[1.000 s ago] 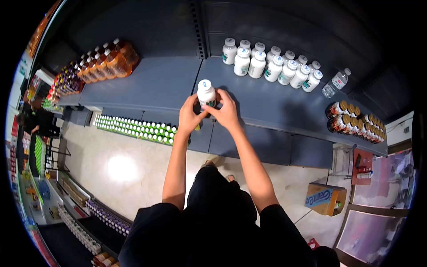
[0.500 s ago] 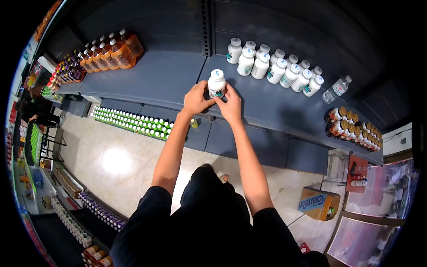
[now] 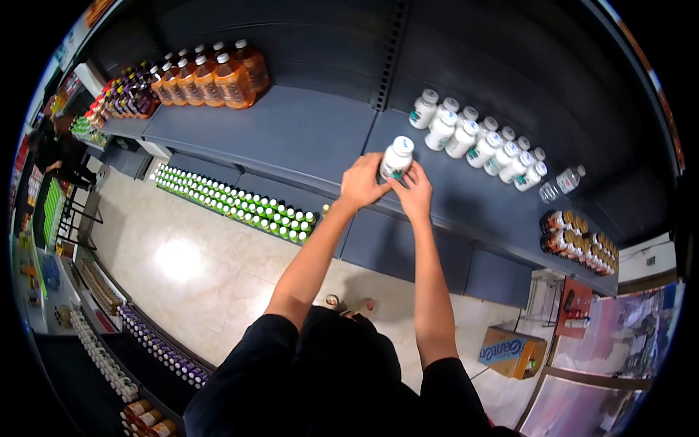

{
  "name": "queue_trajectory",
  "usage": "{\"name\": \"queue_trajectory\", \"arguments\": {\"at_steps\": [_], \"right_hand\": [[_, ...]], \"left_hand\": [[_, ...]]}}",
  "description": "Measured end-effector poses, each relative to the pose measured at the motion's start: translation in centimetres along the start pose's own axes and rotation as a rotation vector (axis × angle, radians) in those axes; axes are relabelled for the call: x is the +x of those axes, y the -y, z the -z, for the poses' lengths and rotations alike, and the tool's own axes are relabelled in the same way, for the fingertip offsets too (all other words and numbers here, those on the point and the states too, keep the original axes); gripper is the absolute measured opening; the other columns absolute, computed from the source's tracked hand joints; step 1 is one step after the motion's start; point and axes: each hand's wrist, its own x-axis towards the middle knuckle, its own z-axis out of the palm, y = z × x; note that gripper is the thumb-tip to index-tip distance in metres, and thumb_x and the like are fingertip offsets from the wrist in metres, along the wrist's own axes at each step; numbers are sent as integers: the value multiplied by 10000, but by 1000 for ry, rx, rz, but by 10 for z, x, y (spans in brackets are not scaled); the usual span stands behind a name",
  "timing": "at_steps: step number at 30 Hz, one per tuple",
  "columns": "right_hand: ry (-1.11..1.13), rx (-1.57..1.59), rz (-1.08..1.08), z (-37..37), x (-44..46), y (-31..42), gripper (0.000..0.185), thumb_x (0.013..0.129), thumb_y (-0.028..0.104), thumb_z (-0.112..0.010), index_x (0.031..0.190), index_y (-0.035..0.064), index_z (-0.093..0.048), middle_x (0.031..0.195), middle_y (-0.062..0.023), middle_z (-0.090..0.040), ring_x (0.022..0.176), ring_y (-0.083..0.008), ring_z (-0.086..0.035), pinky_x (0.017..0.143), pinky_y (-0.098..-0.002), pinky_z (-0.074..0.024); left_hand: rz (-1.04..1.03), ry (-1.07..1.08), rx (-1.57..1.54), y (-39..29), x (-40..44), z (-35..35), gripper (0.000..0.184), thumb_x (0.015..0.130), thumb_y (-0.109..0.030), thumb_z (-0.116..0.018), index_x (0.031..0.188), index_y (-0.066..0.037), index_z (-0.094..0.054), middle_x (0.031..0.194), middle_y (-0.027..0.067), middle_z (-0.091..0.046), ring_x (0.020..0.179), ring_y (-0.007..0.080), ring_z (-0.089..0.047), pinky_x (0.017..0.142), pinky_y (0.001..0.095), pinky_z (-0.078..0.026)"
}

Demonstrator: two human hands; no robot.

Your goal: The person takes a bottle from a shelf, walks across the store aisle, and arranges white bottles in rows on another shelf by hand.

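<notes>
Left hand [image 3: 362, 182], half-curled, grips a white, round-shouldered plastic bottle [image 3: 397, 159] at one o'clock, near the front edge of the flat grey shelf [image 3: 291, 131]; right hand [image 3: 415, 194], likewise curled, clasps its other side. At two o'clock, matching white plastic bottles [image 3: 481, 151] already stand in rows; the held one is unreleased.

- The head camera looks forward and down from above the wearer's torso [image 3: 328, 379].
- Its wide, curved view takes in the nearby left hand [image 3: 361, 182] and right hand [image 3: 415, 192], shelf [image 3: 291, 131] beyond, floor [image 3: 218, 298] below.
</notes>
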Motion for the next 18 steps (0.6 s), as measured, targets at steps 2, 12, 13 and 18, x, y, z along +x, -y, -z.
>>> {"name": "queue_trajectory", "arguments": {"at_steps": [2,12,13,18], "right_hand": [[19,12,5,2,1,-1,674,802,-59,-833,1403,-92,-531,1335,-189,-643,1260,-243,-623,1103,-380,-501],[-36,-177,3,-3,0,-4,650,787,39,-893,1348,-81,-587,1247,-167,-691,1174,-207,-661,1082,-383,-514],[-32,-179,3,-1,-1,-4,648,787,38,-893,1345,-82,-588,1241,-165,-695,1174,-208,-662,1080,-381,-516],[-13,-118,37,0,6,-11,640,782,28,-897,1331,-93,-591,1242,-172,-699,1178,-221,-667,1062,-376,-530]], "left_hand": [[11,-13,-8,3,2,1,615,721,-317,-861,1229,-81,-606,1061,121,-689,989,330,-681,840,444,-555],[61,69,-190,16,0,6,600,754,-282,-825,1285,-112,-604,1151,102,-673,1052,310,-670,889,435,-550],[51,58,-161,14,-2,7,602,759,-279,-822,1294,-111,-603,1161,107,-669,1065,316,-664,896,439,-548],[21,79,-181,14,2,14,602,774,-280,-824,1309,-119,-599,1199,120,-650,1135,349,-636,932,464,-540]]}}
